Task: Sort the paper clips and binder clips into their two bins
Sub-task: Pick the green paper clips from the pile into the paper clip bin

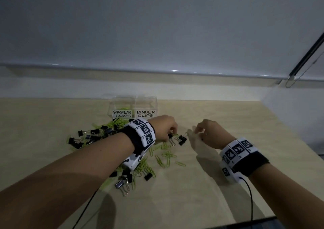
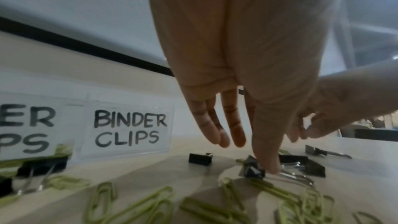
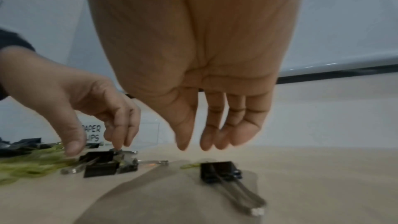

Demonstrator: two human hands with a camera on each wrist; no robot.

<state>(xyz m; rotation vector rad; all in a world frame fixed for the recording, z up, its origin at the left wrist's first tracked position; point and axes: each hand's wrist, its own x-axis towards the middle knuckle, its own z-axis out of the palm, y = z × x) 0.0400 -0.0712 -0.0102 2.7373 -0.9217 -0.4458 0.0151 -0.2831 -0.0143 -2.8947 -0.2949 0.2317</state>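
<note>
Two hands are poised over the scattered clips. Directly below the relaxed, empty right hand lies a binder clip, its wire handles running toward the wrist. The left hand is seen pinching another binder clip just beside it. Beyond, the binder-clip bin stands against the wall, with bare tabletop to the right.
</note>
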